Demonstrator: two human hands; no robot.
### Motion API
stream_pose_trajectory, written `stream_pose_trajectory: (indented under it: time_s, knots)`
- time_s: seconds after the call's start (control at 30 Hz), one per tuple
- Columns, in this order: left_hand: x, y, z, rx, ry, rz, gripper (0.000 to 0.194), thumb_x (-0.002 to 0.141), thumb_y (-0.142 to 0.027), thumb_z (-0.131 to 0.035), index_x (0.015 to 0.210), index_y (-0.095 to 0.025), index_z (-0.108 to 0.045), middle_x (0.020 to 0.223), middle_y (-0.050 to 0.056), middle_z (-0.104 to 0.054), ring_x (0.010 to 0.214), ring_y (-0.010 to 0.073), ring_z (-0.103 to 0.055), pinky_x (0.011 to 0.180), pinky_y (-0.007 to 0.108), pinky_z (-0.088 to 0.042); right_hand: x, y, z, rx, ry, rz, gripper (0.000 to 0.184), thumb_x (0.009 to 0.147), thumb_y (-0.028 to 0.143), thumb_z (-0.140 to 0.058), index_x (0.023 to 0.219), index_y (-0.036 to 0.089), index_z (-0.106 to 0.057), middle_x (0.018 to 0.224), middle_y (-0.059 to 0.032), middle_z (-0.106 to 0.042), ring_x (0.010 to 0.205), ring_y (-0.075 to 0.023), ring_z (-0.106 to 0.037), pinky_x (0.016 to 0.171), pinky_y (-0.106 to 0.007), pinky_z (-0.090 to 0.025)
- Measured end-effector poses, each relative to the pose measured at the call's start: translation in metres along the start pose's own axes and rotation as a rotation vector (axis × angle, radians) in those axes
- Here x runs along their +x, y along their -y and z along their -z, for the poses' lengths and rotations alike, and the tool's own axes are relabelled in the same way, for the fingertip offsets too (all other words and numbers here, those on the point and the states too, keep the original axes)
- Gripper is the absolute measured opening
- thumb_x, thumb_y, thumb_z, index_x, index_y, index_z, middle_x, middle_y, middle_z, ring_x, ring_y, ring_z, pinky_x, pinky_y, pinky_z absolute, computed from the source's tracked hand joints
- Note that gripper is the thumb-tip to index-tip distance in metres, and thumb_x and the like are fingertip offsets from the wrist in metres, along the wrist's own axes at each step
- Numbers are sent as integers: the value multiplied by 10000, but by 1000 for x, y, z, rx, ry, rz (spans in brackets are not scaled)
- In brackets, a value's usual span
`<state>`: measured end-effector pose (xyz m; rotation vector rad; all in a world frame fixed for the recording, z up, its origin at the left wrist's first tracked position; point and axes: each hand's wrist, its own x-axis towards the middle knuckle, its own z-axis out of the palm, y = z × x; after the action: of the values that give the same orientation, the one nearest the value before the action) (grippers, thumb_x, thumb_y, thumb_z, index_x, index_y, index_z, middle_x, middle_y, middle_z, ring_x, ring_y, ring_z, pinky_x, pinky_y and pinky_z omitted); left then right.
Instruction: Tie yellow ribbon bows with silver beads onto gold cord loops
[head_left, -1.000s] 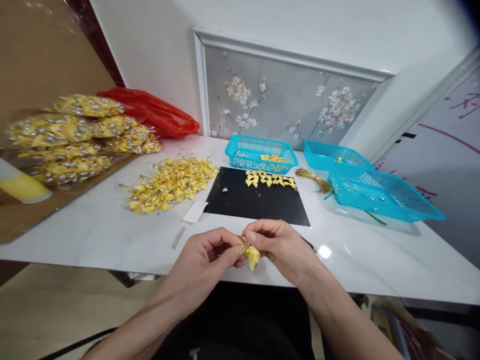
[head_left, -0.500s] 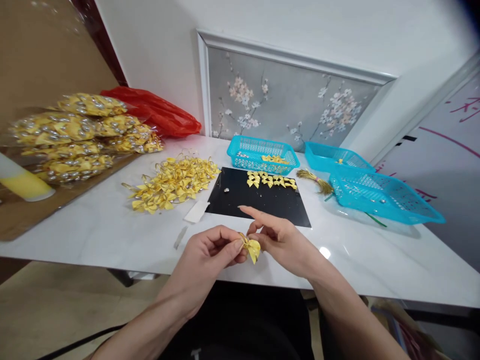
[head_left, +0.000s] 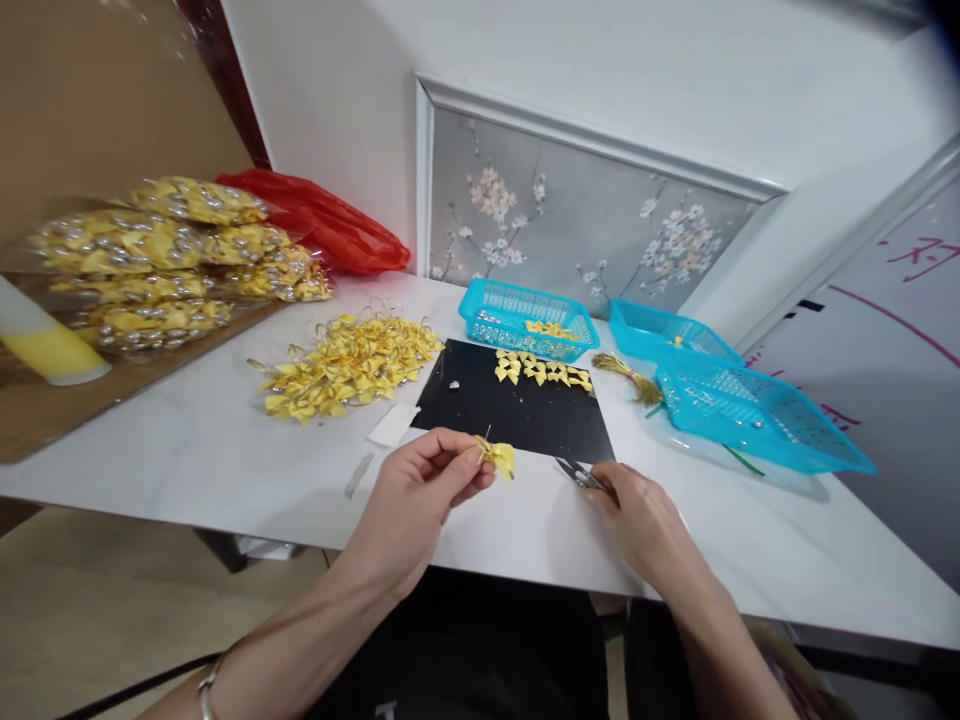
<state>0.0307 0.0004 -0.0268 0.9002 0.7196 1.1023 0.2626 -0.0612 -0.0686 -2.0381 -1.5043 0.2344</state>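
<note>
the left hand is closed at thumb and forefinger on one yellow bow, holding it above the near part of the counter, just short of the black mat. a thin wire end stands up from the bow beside the fingertips. the grip covers the rest of the fastening, so whether it is complete cannot be told.

the right hand grasps a pair of small snips by the handle. the blades point toward the left hand and lie near the mat's front edge, apart from the bow. the wire end is therefore not in contact with the cutting edge.

progress, as judged from the layout: a large share of the pieces appears finished. a loose heap of wired bows lies left of the mat, and clear bags of bows and silver beads are stacked beyond it. the held unit appears partly complete.

remaining stock: rows of flat yellow bows at the rear of the mat, with no wire visible on them; one silver bead at the mat's left; further yellow pieces in the blue basket behind; and a bundle of gold wire to the right, beside the blue trays.
</note>
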Motion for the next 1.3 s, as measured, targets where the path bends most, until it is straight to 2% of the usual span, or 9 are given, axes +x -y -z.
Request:
stream_pose_trajectory:
  time_s: [0.1,0.2,0.27,0.33,0.4,0.5,0.63,0.97,1.3]
  knots:
    - [6,0,-6,-50,-34,-28,130,677,-207,-834,694,-145,-721,670,4,-701,647,93,-632,701,190,-559,-5,15,2,61,-9,46,132,854,256,-478,769,217,-571,774,-61,-587,683,-211,-553,629,-315,-373]
    - [12,2,-11,-73,-65,-46,134,667,-212,-838,700,-151,-723,676,1,-707,645,91,-636,723,202,-561,-23,44,9,310,-16,86,183,949,349,-420,861,227,-524,749,-29,-564,632,-171,-533,608,-287,-395]
    - [14,5,-13,-86,-79,-48,136,659,-210,-843,695,-157,-723,672,-7,-705,640,88,-638,719,196,-560,-38,67,9,563,91,62,213,977,403,-407,1011,240,-540,636,17,-502,551,-154,-469,531,-272,-345]
    - [15,9,-15,-93,-83,-43,139,652,-208,-849,694,-166,-724,667,-15,-704,634,85,-641,697,182,-557,-47,86,4,680,198,75,277,981,451,-397,955,230,-564,607,23,-449,537,-145,-420,517,-277,-312]
    - [16,11,-16,-105,-79,-37,142,654,-215,-853,701,-172,-726,686,-14,-714,655,91,-656,699,179,-559,-48,97,-5,732,270,51,363,992,484,-356,832,219,-546,661,6,-471,572,-134,-401,535,-277,-300]
    - [14,10,-18,-132,-72,-19,155,650,-231,-863,705,-178,-728,726,-6,-731,690,100,-672,697,174,-563,-42,99,-20,812,295,-53,448,998,528,-306,740,207,-482,708,0,-482,605,-122,-375,545,-271,-282]
    - [12,6,-19,-158,-82,-3,179,629,-235,-877,696,-183,-720,727,-5,-731,684,99,-672,642,145,-548,-40,97,-32,945,291,-141,467,977,579,-327,729,206,-458,674,18,-409,551,-104,-304,492,-263,-239]
    - [7,4,-20,-163,-74,-30,177,645,-226,-868,686,-165,-707,768,1,-728,715,93,-673,717,151,-551,-43,103,-28,1024,300,-125,475,955,591,-392,675,207,-403,640,36,-370,498,-79,-258,439,-242,-206]
    - [6,6,-16,-179,-7,-28,90,733,-187,-801,719,-172,-714,765,14,-730,717,114,-657,581,148,-523,-37,101,-31,1069,310,-119,432,970,536,-418,699,200,-431,619,50,-326,490,-71,-213,437,-238,-176]
